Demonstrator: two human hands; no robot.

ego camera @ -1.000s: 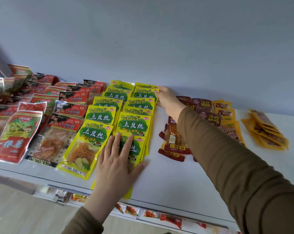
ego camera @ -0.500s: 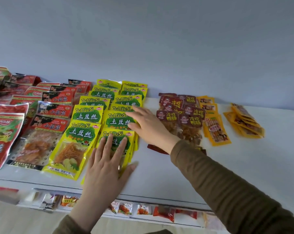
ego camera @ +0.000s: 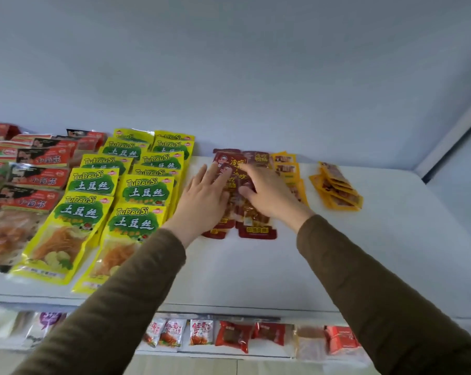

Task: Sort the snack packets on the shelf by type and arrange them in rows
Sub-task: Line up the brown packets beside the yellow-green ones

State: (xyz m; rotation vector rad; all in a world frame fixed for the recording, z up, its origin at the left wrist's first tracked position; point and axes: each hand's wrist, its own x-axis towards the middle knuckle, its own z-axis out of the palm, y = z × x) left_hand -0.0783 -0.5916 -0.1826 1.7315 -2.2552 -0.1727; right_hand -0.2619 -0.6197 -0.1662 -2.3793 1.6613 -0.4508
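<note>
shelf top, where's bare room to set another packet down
Free: the white shelf front, below the dark red packets, and right of the fanned orange packets. A narrow strip separates the two orange groups. Crowded: the left, with yellow TuDouSi packets and red packets.

Lit softly and evenly, cool bluish daylight cast, no hard glare. Faint shadows under both sleeves on the white shelf (ego camera: 391,239). Slightly soft throughout, smeared toward the shelf's left edge and front corners. Wide-angle bending visible at the shelf's right edge.
</note>
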